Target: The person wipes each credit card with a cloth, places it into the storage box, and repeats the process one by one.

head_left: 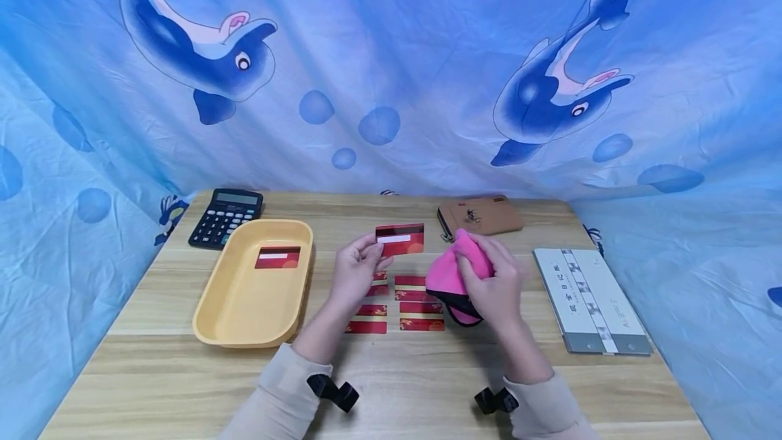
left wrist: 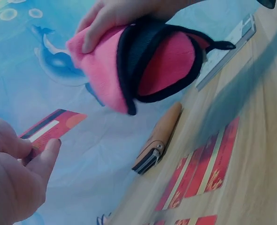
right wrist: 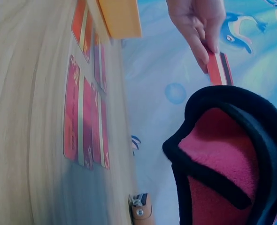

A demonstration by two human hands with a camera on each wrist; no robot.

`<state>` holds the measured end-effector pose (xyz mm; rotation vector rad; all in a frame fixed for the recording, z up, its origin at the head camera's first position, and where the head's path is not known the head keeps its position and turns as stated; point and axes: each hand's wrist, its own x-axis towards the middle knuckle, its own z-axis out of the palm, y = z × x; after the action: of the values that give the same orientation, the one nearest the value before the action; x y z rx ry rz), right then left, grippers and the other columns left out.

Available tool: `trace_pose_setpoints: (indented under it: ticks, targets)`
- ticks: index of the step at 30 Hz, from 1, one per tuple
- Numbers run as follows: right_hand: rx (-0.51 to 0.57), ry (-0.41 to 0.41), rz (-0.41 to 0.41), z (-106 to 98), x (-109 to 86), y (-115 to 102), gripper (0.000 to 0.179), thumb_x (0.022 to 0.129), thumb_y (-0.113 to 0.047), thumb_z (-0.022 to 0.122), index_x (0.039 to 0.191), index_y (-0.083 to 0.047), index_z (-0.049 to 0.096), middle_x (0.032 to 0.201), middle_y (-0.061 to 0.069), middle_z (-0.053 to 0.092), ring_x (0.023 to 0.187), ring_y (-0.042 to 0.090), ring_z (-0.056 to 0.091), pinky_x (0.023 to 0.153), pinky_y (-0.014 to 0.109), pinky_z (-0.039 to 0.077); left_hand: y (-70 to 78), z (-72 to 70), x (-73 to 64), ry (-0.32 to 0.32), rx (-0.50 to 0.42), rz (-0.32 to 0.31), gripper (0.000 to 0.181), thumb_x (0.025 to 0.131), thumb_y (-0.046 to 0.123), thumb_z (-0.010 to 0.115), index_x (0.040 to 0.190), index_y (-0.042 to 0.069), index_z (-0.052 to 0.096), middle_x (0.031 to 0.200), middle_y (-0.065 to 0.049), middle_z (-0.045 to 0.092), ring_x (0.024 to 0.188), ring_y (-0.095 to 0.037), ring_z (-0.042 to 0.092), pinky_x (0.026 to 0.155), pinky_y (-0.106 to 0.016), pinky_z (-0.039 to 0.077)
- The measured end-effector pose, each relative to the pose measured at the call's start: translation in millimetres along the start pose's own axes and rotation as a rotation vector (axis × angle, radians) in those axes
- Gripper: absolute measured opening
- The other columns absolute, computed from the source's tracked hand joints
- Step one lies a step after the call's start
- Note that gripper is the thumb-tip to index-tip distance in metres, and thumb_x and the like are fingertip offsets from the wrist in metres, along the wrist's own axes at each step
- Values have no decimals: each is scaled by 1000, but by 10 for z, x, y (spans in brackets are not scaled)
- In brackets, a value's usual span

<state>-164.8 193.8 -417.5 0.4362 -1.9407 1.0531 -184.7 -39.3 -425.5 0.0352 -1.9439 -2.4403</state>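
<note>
Twelve o'clock points straight away from the person. At nine from the left hand stands the yellow tray, its raised wall between that hand and the calculator at ten; a red card lies inside. Near twelve from the right hand lies the brown wallet, and toward three the grey-white notebook. Four red cards lie in two rows, from four to six of the left hand.

The table ends at twelve against the blue sheet, just past wallet and calculator; the notebook sits near its right edge. Plain wood runs between tray and cards, and toward six.

The left thumb and fingers pinch the held card by its near-left end, raised at ten from the pink pouch. The right thumb and fingers grip the pouch, its black-edged opening toward the table cards.
</note>
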Motion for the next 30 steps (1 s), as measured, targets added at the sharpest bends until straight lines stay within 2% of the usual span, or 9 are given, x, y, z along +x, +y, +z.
trace_pose_setpoints:
  ticks: [5,8,10,14,17,24,30]
  targets:
    - [37,-45,-54,88,11,-66,35,79,-3,82,113,-5,76,110,10,74,95,26,71,85,13,53,-31,87,-40,-99,-2,-39,36,105,3,53,139,-7,54,127,-25,66,99,-31,73,88,-32,59]
    - [21,-63,-73,141,24,-90,33,80,-6,81,113,-5,76,109,10,74,94,24,70,81,17,56,-48,125,-61,-152,3,-28,36,105,4,53,139,-8,53,127,-25,66,102,-32,72,89,-33,58]
    - [3,-60,-76,176,27,-98,32,81,-8,80,112,-4,76,108,10,74,93,25,70,77,25,59,-50,143,-73,-170,-4,-20,35,105,3,53,138,-8,54,127,-26,65,102,-33,72,89,-33,58]
    - [-46,-48,-58,263,9,-120,32,84,-10,77,115,-5,75,109,11,74,92,27,69,72,41,60,-50,176,-86,-192,-40,-15,34,104,1,52,136,-9,55,126,-28,65,103,-34,72,89,-33,59]
    - [-108,-52,-54,345,-25,-147,34,87,-15,75,120,-7,73,112,12,72,93,31,66,71,46,57,-36,205,-99,-194,-60,-23,35,104,1,53,137,-8,55,126,-25,66,106,-33,71,90,-33,59]
    - [-208,-54,-93,502,-86,-192,38,87,-15,79,123,-6,72,115,14,69,100,35,63,81,50,57,-55,259,-99,-196,-77,-25,35,103,-1,53,137,-10,54,127,-27,65,108,-26,70,90,-30,58]
    - [-156,-111,-148,534,-87,-276,40,82,-7,83,119,-1,72,111,16,72,96,34,68,84,48,59,-105,262,-111,-250,3,16,40,106,2,48,145,-7,47,138,-22,59,121,-26,63,100,-33,54]
